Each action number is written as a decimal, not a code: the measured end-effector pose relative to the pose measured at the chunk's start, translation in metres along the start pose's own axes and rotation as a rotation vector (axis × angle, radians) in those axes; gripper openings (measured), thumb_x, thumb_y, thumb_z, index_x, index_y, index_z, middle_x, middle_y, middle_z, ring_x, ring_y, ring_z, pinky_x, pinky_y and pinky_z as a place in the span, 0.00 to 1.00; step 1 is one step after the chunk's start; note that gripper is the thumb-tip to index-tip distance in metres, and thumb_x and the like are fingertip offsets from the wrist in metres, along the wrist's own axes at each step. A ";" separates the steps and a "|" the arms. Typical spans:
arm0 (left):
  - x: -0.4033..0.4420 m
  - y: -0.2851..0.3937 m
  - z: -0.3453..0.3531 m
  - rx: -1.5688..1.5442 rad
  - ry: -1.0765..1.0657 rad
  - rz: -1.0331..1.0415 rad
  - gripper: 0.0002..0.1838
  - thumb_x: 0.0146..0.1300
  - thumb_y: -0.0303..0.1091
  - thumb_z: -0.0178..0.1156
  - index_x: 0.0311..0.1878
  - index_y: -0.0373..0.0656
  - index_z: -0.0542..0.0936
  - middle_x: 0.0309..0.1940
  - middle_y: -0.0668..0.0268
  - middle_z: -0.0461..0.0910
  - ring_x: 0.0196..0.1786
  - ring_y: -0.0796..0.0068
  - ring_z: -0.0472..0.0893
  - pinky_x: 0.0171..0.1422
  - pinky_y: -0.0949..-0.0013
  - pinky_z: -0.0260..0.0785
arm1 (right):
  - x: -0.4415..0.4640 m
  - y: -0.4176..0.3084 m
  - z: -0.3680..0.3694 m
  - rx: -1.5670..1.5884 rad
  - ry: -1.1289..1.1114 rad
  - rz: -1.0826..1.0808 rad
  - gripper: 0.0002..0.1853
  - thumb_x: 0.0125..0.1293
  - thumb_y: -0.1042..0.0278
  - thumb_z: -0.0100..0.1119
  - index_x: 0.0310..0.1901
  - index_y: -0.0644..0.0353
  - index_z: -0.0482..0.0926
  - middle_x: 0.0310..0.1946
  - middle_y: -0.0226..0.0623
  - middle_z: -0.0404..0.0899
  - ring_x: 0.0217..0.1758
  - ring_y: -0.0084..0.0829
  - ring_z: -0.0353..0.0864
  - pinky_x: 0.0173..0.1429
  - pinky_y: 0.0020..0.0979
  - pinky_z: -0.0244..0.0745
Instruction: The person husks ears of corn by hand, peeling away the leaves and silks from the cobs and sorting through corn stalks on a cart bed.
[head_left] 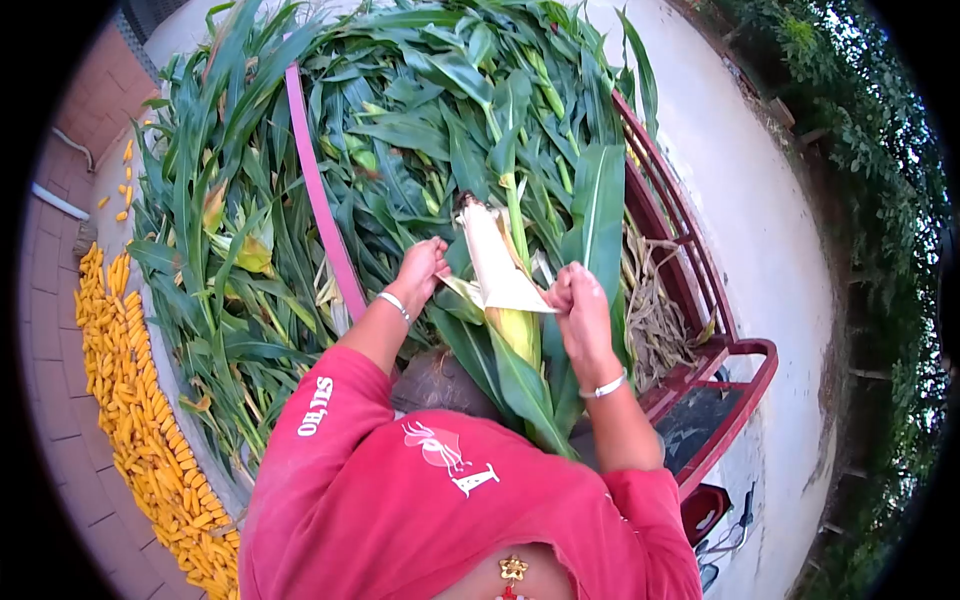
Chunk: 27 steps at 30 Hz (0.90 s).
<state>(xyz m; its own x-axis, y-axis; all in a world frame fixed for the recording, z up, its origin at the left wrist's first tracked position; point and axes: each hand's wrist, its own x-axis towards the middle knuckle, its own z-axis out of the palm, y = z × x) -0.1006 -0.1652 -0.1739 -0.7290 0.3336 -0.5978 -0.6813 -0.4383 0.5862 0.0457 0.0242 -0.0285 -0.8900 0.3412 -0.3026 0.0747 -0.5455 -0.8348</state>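
Between my hands stands an ear of corn (492,255) on its green stalk, with dark silk at its tip and pale inner husk still around it. My left hand (424,268) is closed on a strip of corn husk pulled out to the left. On the other side, my right hand (580,298) pinches husk drawn out to the right. Below the pulled strips, yellow-green outer husk (515,330) shows at the ear's base. Long green leaves (601,205) of the stalk spread beside my right hand.
Cut corn stalks (400,130) fill a cart with a dark red side rail (680,225). A pink bar (322,190) crosses the pile at left. Many husked yellow cobs (150,430) lie on the paving. Dry husks (655,310) sit by the rail; trees (880,180) grow at right.
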 end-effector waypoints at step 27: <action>-0.033 0.017 0.125 0.102 -0.135 0.143 0.15 0.55 0.31 0.61 0.42 0.30 0.76 0.32 0.53 0.81 0.29 0.60 0.82 0.34 0.60 0.77 | -0.078 -0.007 0.060 -0.334 -0.028 -0.194 0.16 0.73 0.61 0.44 0.27 0.58 0.69 0.17 0.22 0.61 0.18 0.15 0.57 0.23 0.21 0.54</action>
<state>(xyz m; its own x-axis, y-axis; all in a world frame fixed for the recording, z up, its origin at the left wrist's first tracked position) -0.0959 -0.0795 -0.0761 -0.8160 0.3861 -0.4302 -0.5689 -0.4047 0.7159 0.0875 -0.0442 0.0287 -0.9135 0.3901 -0.1155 0.0419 -0.1922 -0.9805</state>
